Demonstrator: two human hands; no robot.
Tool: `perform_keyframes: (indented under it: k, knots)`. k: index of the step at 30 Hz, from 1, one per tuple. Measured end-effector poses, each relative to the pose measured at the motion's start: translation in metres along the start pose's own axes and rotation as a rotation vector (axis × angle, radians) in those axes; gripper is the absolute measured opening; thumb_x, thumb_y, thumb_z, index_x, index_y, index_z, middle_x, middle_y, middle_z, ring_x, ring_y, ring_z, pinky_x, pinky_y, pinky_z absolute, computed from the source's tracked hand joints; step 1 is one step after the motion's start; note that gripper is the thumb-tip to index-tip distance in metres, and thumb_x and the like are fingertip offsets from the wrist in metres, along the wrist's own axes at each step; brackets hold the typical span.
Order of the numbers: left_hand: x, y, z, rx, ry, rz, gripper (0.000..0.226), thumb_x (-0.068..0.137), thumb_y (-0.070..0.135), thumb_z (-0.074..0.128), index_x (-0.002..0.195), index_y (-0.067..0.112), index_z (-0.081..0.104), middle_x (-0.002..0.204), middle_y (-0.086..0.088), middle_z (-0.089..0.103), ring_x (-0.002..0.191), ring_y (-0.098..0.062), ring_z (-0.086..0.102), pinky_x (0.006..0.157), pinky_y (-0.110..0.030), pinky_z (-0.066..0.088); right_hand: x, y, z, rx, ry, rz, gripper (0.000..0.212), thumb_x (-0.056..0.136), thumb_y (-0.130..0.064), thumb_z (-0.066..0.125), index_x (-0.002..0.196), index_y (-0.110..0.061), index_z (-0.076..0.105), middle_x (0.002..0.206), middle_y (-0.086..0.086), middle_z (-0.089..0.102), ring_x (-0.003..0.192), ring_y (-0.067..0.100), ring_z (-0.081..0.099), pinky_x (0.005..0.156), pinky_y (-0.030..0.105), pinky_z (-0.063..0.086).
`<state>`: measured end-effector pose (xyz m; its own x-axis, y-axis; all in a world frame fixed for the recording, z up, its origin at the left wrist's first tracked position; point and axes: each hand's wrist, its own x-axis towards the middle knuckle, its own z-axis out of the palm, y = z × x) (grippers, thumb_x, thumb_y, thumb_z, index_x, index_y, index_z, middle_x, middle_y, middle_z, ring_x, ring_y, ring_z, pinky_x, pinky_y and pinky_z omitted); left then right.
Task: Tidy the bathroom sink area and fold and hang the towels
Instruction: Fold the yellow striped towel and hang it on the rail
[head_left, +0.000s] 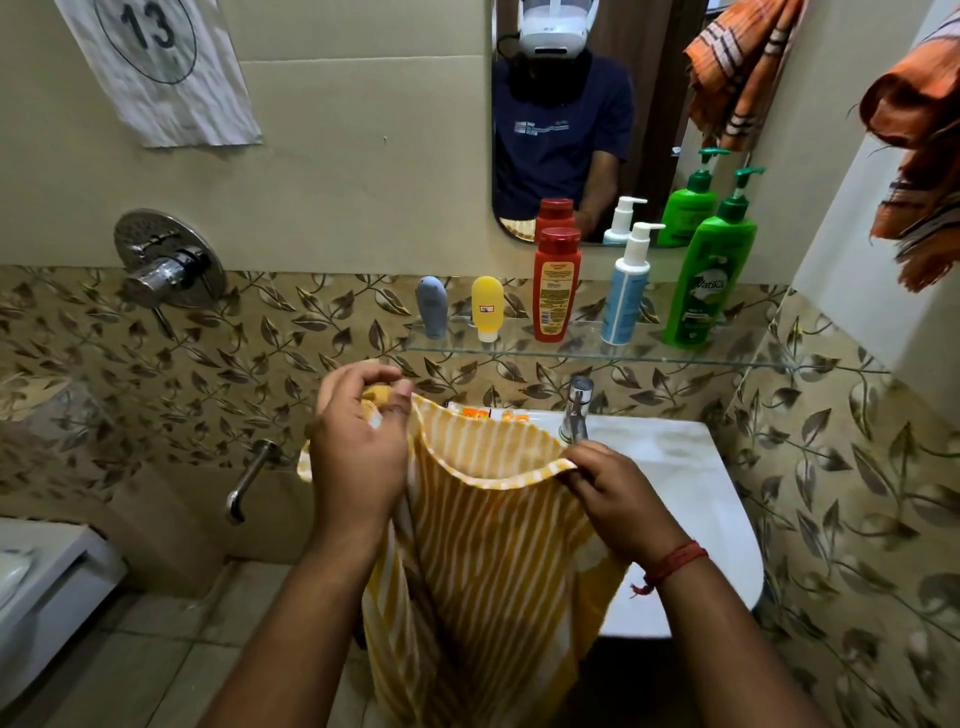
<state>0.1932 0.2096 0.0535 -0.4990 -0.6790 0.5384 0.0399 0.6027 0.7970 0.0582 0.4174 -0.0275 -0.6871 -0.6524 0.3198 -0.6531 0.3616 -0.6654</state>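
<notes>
A yellow towel with white stripes (488, 561) hangs down in front of the white sink (691, 499). My left hand (358, 447) grips its upper left corner, raised a little higher. My right hand (618, 493) pinches the top hem on the right, just below the chrome tap (577, 408). The towel's top edge sags in a curve between the two hands. An orange striped towel (919, 156) hangs at the upper right on the wall. The towel hides part of the sink basin.
A glass shelf (779, 356) above the sink carries a grey tube (432, 306), a yellow tube (487, 307), a red bottle (556, 286), a white pump bottle (626, 291) and a green pump bottle (709, 280). A shower valve (169, 260) and spout (249, 480) sit at left. A toilet (41, 587) stands bottom left.
</notes>
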Motion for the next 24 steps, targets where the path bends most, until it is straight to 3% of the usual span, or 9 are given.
perform_keyframes:
  k: [3, 6, 8, 12, 16, 19, 24]
  knots:
    - [-0.010, 0.008, 0.009, -0.087, -0.352, -0.013, 0.031, 0.087, 0.030, 0.070, 0.116, 0.031, 0.062, 0.118, 0.021, 0.060, 0.112, 0.014, 0.052, 0.092, -0.004, 0.040, 0.013, -0.034, -0.014, -0.066, -0.083, -0.183, 0.015, 0.095, -0.017, 0.054, 0.083, -0.012, 0.059, 0.079, -0.004, 0.054, 0.074, 0.007, 0.046, 0.066, 0.024, 0.037]
    - [-0.021, 0.013, 0.017, -0.301, -0.771, -0.064, 0.063, 0.079, 0.036, 0.073, 0.137, 0.027, 0.050, 0.135, 0.013, 0.059, 0.129, 0.004, 0.051, 0.105, -0.017, 0.043, 0.020, -0.064, -0.024, -0.100, -0.134, -0.321, 0.016, 0.091, -0.028, 0.052, 0.082, -0.018, 0.061, 0.078, -0.012, 0.051, 0.074, 0.002, 0.045, 0.063, 0.014, 0.034]
    - [-0.025, 0.013, 0.020, -0.336, -0.921, -0.062, 0.069, 0.079, 0.030, 0.078, 0.140, 0.030, 0.045, 0.139, 0.010, 0.057, 0.132, 0.000, 0.049, 0.109, -0.022, 0.041, 0.021, -0.076, -0.032, -0.093, -0.173, -0.373, 0.018, 0.087, -0.030, 0.053, 0.083, -0.016, 0.065, 0.082, -0.009, 0.059, 0.077, 0.001, 0.050, 0.068, 0.006, 0.036]
    - [-0.026, 0.006, 0.025, -0.216, -0.928, -0.006, 0.057, 0.083, 0.022, 0.079, 0.134, 0.022, 0.053, 0.128, 0.008, 0.061, 0.123, -0.004, 0.055, 0.108, -0.031, 0.044, 0.021, -0.078, -0.039, -0.124, -0.208, -0.380, 0.017, 0.084, -0.026, 0.061, 0.088, -0.013, 0.070, 0.087, -0.001, 0.069, 0.081, 0.008, 0.060, 0.068, 0.018, 0.043]
    - [-0.030, 0.000, 0.029, -0.261, -0.873, 0.033, 0.032, 0.084, 0.024, 0.076, 0.110, 0.015, 0.059, 0.107, -0.002, 0.062, 0.107, -0.012, 0.058, 0.097, -0.025, 0.045, 0.018, -0.071, -0.046, -0.127, -0.232, -0.336, 0.013, 0.086, -0.027, 0.062, 0.088, -0.017, 0.070, 0.078, -0.012, 0.060, 0.075, 0.006, 0.055, 0.064, 0.024, 0.044]
    - [-0.033, -0.004, 0.030, -0.301, -0.893, 0.013, 0.023, 0.084, 0.024, 0.073, 0.099, 0.014, 0.059, 0.099, 0.003, 0.061, 0.099, -0.008, 0.058, 0.091, -0.023, 0.044, 0.016, -0.068, -0.051, -0.153, -0.284, -0.293, 0.015, 0.092, -0.029, 0.063, 0.085, -0.018, 0.067, 0.077, -0.005, 0.063, 0.075, 0.013, 0.057, 0.066, 0.037, 0.047]
    - [-0.037, -0.007, 0.034, -0.269, -0.927, -0.037, 0.026, 0.081, 0.047, 0.067, 0.090, 0.023, 0.065, 0.092, 0.015, 0.065, 0.092, -0.007, 0.060, 0.085, -0.033, 0.047, 0.011, -0.068, -0.057, -0.171, -0.377, -0.209, 0.020, 0.097, -0.028, 0.061, 0.089, -0.012, 0.069, 0.082, 0.002, 0.066, 0.079, 0.015, 0.058, 0.070, 0.034, 0.044]
